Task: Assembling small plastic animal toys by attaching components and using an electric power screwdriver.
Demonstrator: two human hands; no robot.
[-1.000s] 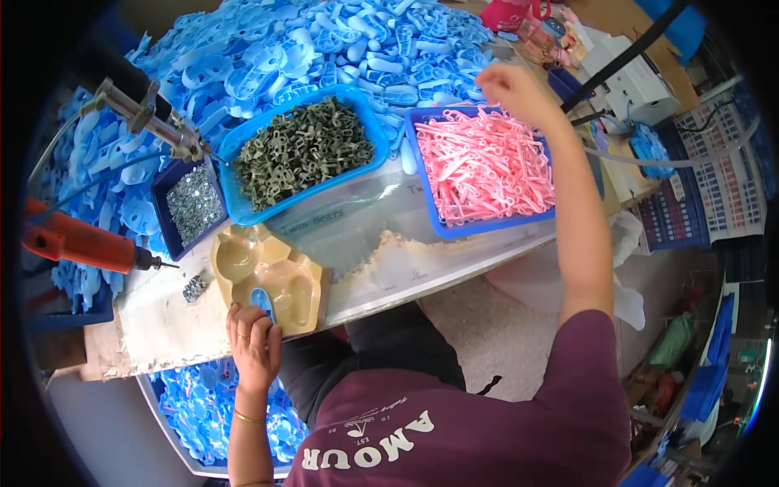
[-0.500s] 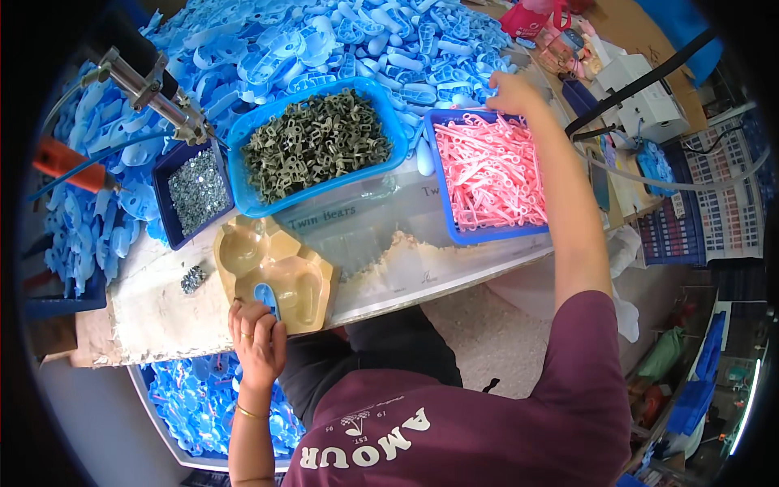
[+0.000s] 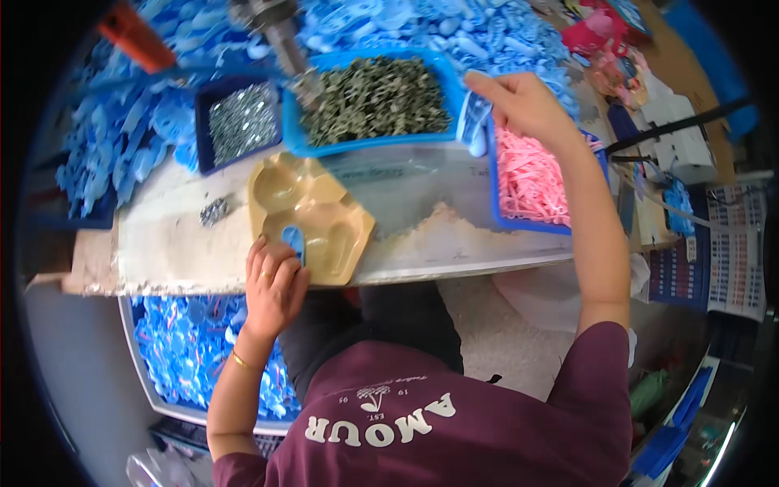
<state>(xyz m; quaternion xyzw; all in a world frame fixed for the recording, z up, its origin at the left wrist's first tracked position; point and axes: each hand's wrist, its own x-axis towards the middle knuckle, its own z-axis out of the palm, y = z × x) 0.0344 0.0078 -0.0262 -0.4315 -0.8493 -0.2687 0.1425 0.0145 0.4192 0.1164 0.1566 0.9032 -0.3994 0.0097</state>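
My left hand (image 3: pixel 276 280), its fingers curled, rests at the near edge of the tan moulded tray (image 3: pixel 312 264). The fingers close on a small blue plastic piece (image 3: pixel 293 239) lying in a hollow there; part of it is covered by the hand. My right hand (image 3: pixel 529 104) is raised above the far left corner of the bin of pink plastic strips (image 3: pixel 531 183). Between its thumb and fingers hangs an elongated light-blue plastic shell (image 3: pixel 473 122), slightly smeared by motion.
A light-blue tub of dark green clip-like parts (image 3: pixel 381 101) stands beyond the tray, beside a dark blue bin of small metal pieces (image 3: pixel 243 122). A metal tool head (image 3: pixel 296 69) overhangs the tub. Blue shells (image 3: pixel 438 24) heap behind. Several metal bits (image 3: pixel 214 212) lie left of the tray.
My right hand has come back from the blue heap toward me, now carrying a light-blue shell. The left hand stays at the tray. The whole view has shifted.
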